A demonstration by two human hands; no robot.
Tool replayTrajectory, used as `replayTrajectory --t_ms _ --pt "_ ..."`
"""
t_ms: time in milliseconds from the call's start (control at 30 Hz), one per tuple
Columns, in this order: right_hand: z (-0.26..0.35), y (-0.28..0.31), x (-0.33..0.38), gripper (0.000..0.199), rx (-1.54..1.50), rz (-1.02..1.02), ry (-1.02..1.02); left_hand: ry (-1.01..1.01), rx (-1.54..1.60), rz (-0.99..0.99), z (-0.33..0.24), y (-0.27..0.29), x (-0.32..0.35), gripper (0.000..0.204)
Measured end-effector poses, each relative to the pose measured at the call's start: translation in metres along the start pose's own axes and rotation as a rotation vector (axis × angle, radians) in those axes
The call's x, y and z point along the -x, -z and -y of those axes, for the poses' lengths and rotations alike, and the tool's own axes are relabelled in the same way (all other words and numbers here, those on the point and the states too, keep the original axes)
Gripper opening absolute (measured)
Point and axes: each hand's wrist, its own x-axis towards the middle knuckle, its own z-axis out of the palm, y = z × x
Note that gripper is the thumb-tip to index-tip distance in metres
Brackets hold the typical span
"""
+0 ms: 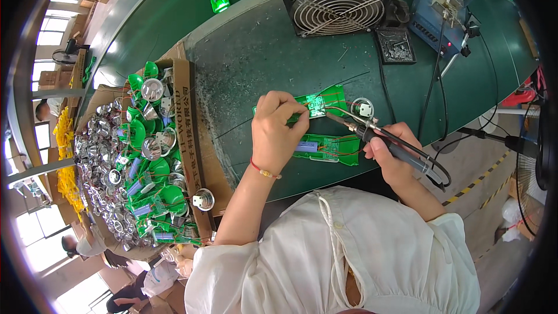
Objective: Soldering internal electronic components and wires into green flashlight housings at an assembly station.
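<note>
My right hand (pixel 396 152) is wrapped round a soldering iron (pixel 393 146) with a thin metal tube along its front. The iron's tip points left at a small circuit board (pixel 315 105) in a green plastic housing (pixel 333 96). My left hand (pixel 281 122) is closed in a pinch over the left part of that board; what lies between its fingertips is too small to make out. Red wires run from the board towards a round silver lamp head (pixel 362 108). Nearer to me lies a second green housing (pixel 347 150) with a blue cylindrical battery (pixel 306 146) and red wires.
A cardboard box (pixel 187 139) heaped with green housings and silver lamp heads stands at left. A loose lamp head (pixel 203 199) rests by its edge. At the back are a black fan (pixel 339 10), a tray with solder scraps (pixel 396 45) and a blue soldering station (pixel 437 14) with trailing cables.
</note>
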Motion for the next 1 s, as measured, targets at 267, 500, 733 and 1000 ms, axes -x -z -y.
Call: replayTrajectory --t_ms 267,500,733,1000 --pt "-0.002 -0.009 -0.005 0.014 0.012 0.000 0.019 0.065 -0.082 0.030 -0.007 0.001 -0.005 0.009" --pt "-0.005 -0.010 -0.007 0.015 0.032 -0.002 0.025 0.082 -0.087 0.027 -0.009 0.000 -0.005 0.009" --pt "0.005 -0.004 -0.001 0.017 -0.062 -0.089 -0.055 0.087 -0.100 0.027 -0.009 -0.002 -0.006 0.008" --pt "0.004 0.011 0.003 0.015 -0.093 -0.106 -0.005 0.078 -0.119 0.034 -0.008 -0.002 -0.008 0.006"
